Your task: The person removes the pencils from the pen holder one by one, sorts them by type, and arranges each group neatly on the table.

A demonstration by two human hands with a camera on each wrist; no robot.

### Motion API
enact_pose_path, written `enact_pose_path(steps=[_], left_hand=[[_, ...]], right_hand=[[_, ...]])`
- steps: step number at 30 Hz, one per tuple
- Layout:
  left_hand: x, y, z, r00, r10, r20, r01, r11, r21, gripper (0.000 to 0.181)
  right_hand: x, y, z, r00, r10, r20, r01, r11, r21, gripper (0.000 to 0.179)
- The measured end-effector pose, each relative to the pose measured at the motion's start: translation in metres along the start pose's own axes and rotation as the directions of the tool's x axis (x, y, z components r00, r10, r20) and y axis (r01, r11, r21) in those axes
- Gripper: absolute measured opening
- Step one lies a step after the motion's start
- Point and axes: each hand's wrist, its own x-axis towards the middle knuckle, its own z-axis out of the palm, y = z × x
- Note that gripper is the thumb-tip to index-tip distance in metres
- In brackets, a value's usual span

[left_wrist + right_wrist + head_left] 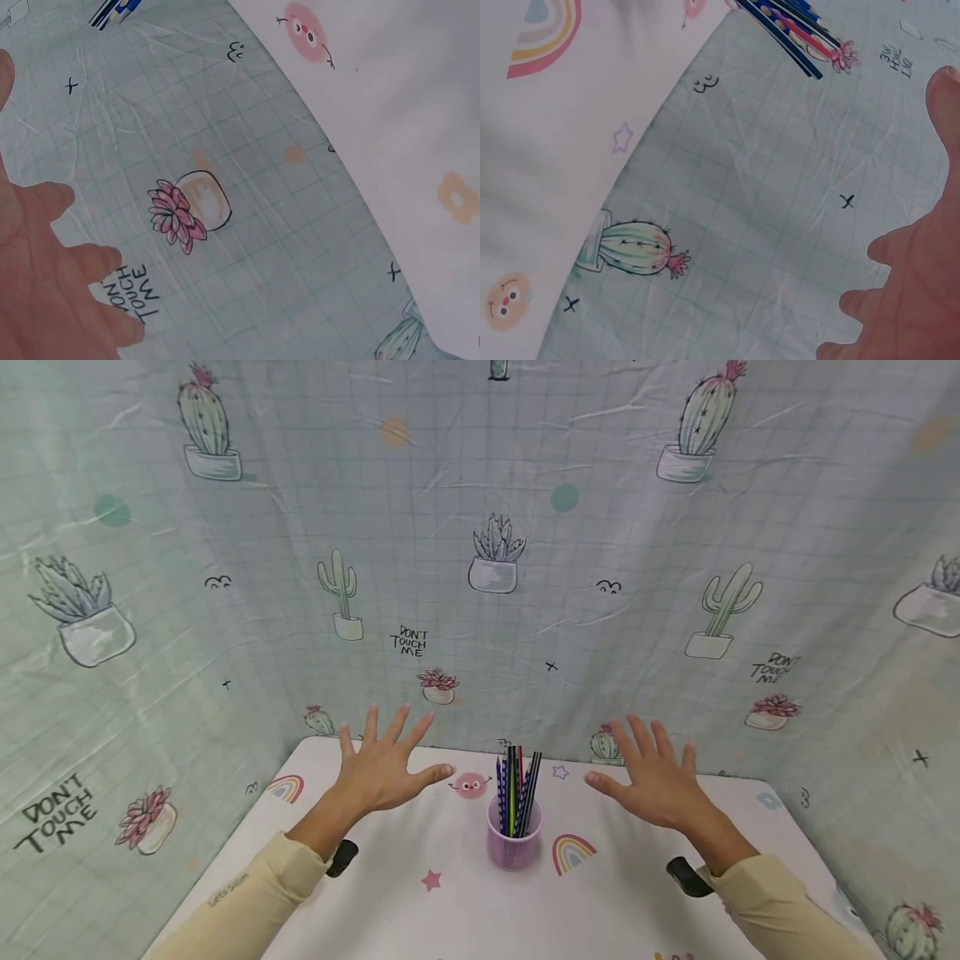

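Observation:
A pink translucent cup (513,850) stands upright on the white table, with several pencils (516,793) in it, dark, blue-patterned, green and red. To its left my left hand (382,770) is held up with fingers spread, touching nothing. My right hand (651,777) is raised likewise on the cup's right side, fingers spread and holding nothing. In the left wrist view, pencil tips (116,13) show at the top beyond the left hand (52,262). More of the pencils (791,34) appear at the top of the right wrist view, apart from the right hand (907,285).
The white table (397,902) carries printed rainbows, stars and faces. A cactus-print curtain (450,610) rises behind it and along both sides. Dark wrist devices (688,877) sit under both wrists, at the beige sleeves (247,893).

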Motion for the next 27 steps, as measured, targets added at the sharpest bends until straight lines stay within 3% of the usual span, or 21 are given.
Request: enact_pose_path(steps=[6, 27], left_hand=[[-0.003, 0.001, 0.003, 1.0, 0.009, -0.02, -0.009, 1.0, -0.001, 0.095], [-0.01, 0.011, 0.025, 1.0, 0.01, -0.003, -0.01, 1.0, -0.007, 0.094]], right_hand=[[-0.002, -0.001, 0.005, 1.0, -0.001, -0.004, 0.001, 1.0, -0.01, 0.103], [-0.011, -0.002, 0.031, 1.0, -0.012, 0.007, 0.011, 1.0, 0.022, 0.109]])
